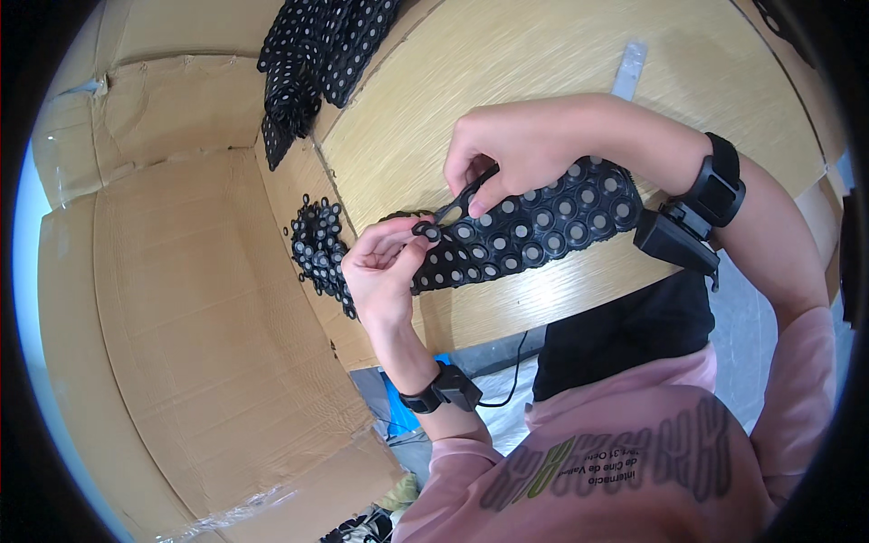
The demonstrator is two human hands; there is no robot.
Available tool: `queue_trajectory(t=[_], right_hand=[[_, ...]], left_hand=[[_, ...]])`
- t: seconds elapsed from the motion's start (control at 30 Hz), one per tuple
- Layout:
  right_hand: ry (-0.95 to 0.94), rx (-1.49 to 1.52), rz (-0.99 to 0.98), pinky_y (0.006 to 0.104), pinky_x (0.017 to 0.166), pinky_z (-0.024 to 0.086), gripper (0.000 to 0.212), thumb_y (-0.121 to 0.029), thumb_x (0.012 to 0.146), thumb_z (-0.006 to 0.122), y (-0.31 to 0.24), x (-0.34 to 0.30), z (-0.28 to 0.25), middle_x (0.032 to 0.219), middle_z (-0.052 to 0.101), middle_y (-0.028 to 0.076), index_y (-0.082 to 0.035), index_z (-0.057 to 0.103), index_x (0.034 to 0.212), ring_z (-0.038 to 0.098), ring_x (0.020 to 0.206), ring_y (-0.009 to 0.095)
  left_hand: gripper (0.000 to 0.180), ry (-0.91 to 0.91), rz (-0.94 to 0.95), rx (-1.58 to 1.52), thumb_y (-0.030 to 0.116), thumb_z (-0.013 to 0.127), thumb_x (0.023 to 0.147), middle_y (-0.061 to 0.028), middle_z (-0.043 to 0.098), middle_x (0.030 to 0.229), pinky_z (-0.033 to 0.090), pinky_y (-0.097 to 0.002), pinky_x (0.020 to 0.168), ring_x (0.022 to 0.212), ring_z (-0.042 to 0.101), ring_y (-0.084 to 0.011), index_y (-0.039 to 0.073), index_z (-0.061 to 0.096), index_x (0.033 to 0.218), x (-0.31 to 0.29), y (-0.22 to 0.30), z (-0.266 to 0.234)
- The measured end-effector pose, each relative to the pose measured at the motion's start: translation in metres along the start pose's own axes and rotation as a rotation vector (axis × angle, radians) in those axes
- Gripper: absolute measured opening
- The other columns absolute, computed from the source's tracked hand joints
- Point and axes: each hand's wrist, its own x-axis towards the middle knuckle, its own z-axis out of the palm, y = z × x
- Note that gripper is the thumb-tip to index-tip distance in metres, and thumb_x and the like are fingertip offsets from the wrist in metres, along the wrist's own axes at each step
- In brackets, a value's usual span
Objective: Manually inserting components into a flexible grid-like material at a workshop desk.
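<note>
A black rubber sheet of joined round pieces with pale centres (543, 222) lies on the wooden table. My right hand (507, 149) reaches over its far edge, fingers closed on a raised strip of the sheet. At the sheet's left end my left hand (385, 262) pinches a small black ring (427, 233) with a pale centre between thumb and fingers. Both hands are close together. Whether the ring is still joined to the strip cannot be told.
Loose black round pieces (319, 240) are heaped at the table's left edge, beside a tall cardboard wall (217, 326). More dotted black sheets (321, 54) are piled at the far left. A strip of clear tape (630, 68) is on the wooden tabletop (407, 118).
</note>
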Motion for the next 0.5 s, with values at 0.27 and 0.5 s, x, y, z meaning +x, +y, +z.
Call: queue_trajectory(t=[0.27, 0.5], right_hand=[[0.015, -0.001, 0.011, 0.0326, 0.062, 0.046, 0.014, -0.010, 0.081, 0.075, -0.002, 0.000, 0.001, 0.067, 0.063, 0.008, 0.002, 0.068, 0.080, 0.055, 0.063, 0.016], [-0.026, -0.091, 0.004, 0.0324, 0.061, 0.044, 0.016, -0.010, 0.082, 0.074, -0.001, -0.004, -0.006, 0.066, 0.061, 0.009, 0.004, 0.065, 0.084, 0.056, 0.062, 0.018]], left_hand=[[0.027, -0.019, 0.004, -0.003, -0.018, 0.060, 0.079, -0.0190, 0.072, 0.100, 0.057, -0.0283, 0.082, 0.088, 0.070, -0.0188, -0.006, 0.066, 0.103, -0.001, -0.002, -0.004], [0.024, 0.190, -0.003, 0.092, -0.016, 0.060, 0.079, -0.0183, 0.072, 0.097, 0.056, -0.0261, 0.077, 0.083, 0.070, -0.0168, -0.006, 0.066, 0.100, -0.004, -0.002, -0.038]])
